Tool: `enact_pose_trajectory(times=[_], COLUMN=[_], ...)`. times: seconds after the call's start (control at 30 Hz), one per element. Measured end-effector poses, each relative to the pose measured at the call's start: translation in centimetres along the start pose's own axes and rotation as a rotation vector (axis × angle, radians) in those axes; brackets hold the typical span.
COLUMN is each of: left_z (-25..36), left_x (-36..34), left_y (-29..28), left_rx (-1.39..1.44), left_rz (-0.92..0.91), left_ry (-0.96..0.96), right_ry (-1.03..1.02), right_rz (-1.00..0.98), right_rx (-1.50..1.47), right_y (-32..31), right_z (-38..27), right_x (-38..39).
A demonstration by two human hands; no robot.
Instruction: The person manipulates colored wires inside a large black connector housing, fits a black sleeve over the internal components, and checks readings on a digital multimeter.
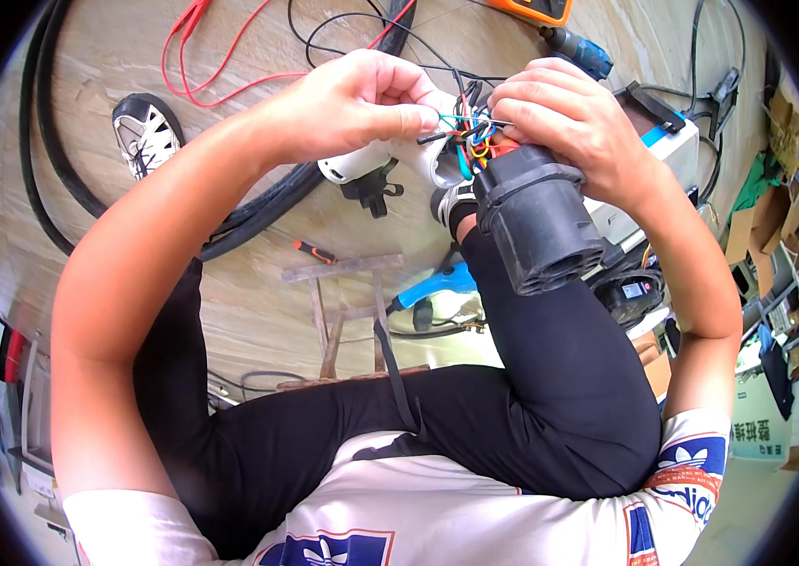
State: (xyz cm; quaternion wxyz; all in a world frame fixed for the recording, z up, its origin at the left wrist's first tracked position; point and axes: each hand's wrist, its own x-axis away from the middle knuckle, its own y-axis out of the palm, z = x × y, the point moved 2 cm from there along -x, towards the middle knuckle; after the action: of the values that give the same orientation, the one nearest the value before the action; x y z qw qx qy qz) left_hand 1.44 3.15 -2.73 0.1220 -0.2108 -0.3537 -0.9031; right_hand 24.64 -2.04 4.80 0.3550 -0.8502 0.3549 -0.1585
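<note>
A black round plug connector (541,222) hangs between my hands and my right leg, its slotted end toward me. Several coloured wires (477,141) fan out of its far end: green, red, yellow, blue and black. My left hand (371,104) is closed, with thumb and forefinger pinching a thin green wire (446,117). My right hand (569,118) curls over the wires at the connector's far end. A thin dark strip (501,123) shows at its fingertips. Exactly what its fingers grip is partly hidden. A white plastic housing (352,162) with a black clip lies below my left hand.
Thick black cable (46,141) loops across the floor, with red test leads (215,80) beyond. An orange meter (545,8) and blue power tool (578,52) lie at the far side. Around the wooden stool (343,272) are a screwdriver (314,252) and blue heat gun (437,286).
</note>
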Motion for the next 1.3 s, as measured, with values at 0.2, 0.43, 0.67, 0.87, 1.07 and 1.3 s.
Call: enact_pose_trajectory(times=[0.2, 0.43, 0.67, 0.87, 1.07, 1.3], left_z=[-0.1, -0.1, 0.1, 0.8, 1.1, 0.1], left_x=[0.0, -0.1, -0.2, 0.6, 0.7, 1.8], left_y=[0.1, -0.1, 0.1, -0.1, 0.1, 0.3], left_rx=[0.011, -0.021, -0.003, -0.043, -0.290, -0.459], left_rz=[0.007, 0.006, 0.030, 0.047, 0.115, 0.240], left_ry=[0.013, 0.001, -0.010, -0.078, -0.024, 0.126], right_ry=[-0.003, -0.011, 0.026, 0.057, 0.047, 0.059], right_rz=[-0.012, -0.008, -0.014, -0.019, -0.014, 0.009], right_rx=[0.004, 0.024, -0.011, -0.029, -0.036, -0.055], right_y=[0.1, 0.1, -0.1, 0.2, 0.3, 0.6], right_z=[0.1, 0.0, 0.2, -0.2, 0.2, 0.3], right_x=[-0.1, -0.2, 0.0, 0.2, 0.6, 0.7])
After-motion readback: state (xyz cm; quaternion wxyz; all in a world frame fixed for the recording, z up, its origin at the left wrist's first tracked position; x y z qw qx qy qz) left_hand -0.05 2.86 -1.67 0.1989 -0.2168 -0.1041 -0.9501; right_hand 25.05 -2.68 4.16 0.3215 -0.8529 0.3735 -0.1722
